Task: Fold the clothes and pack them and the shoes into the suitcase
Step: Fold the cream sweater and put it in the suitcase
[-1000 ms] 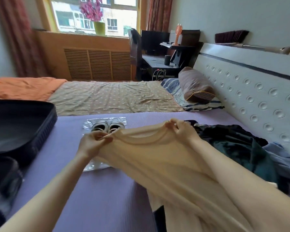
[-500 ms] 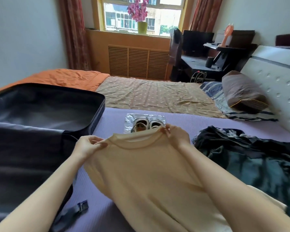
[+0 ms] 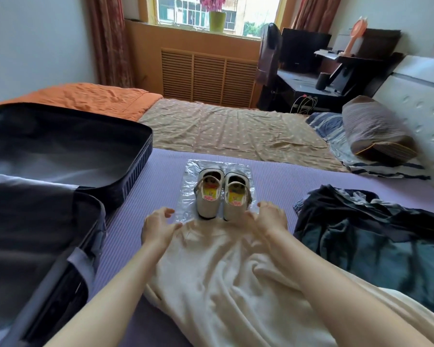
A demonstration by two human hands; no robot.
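A cream top [image 3: 218, 279] lies spread on the purple bed cover, its neckline pointing away from me. My left hand [image 3: 158, 226] rests at its left shoulder with fingers loosely spread, and my right hand [image 3: 269, 217] rests at its right shoulder, fingers relaxed. A pair of white shoes [image 3: 222, 194] stands on a clear plastic bag just beyond the neckline. The open dark suitcase [image 3: 135, 156] lies at the left. A pile of dark clothes [image 3: 371, 236] sits at the right.
The padded white headboard [image 3: 416, 96] runs along the right, with a striped pillow [image 3: 376, 131] beside it. A brown patterned sheet [image 3: 223, 128] and an orange blanket [image 3: 90, 96] cover the far bed. A desk and chair [image 3: 268, 61] stand by the window.
The cream top, held up by its shoulders before, has come down flat on the bed. Both hands have loosened their pinch and now rest on it. The view has turned left.
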